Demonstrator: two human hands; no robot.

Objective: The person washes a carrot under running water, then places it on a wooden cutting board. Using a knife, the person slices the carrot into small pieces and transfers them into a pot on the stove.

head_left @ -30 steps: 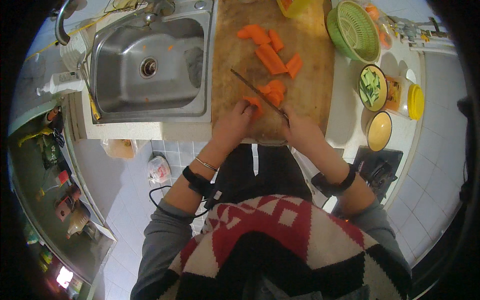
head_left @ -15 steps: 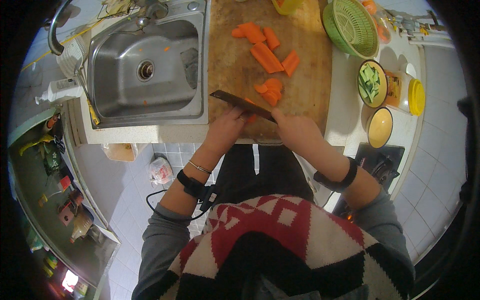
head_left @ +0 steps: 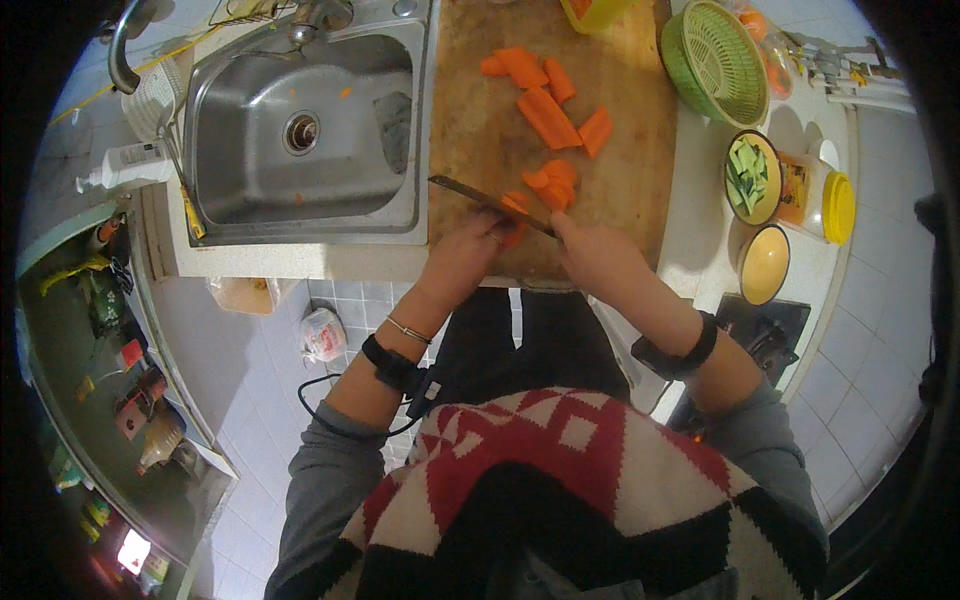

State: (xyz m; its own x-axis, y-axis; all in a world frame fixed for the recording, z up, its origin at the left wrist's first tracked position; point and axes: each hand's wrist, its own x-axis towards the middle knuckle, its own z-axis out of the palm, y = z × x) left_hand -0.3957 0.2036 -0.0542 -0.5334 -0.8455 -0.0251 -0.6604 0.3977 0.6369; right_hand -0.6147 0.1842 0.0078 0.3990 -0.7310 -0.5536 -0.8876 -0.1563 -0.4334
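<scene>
My right hand grips the handle of a dark-bladed kitchen knife. The blade slants across the near part of a wooden cutting board, its tip toward the sink. Close to my body, my left hand has its fingers bent down on a carrot piece, mostly hidden by the fingers and blade. A bit of orange carrot also shows on the blade's far side. Beyond the knife lies a small pile of carrot slices. Several peeled carrot chunks are scattered farther back on the board.
Left of the board is a steel sink. To the right stand a green colander, a bowl of green cut pieces, a yellowish bowl and a yellow-lidded jar. A yellow container sits at the far edge.
The whole view has shifted slightly, so everything sits a little farther right. The knife blade now appears narrower, turned more edge-on. Both hands keep their holds.
</scene>
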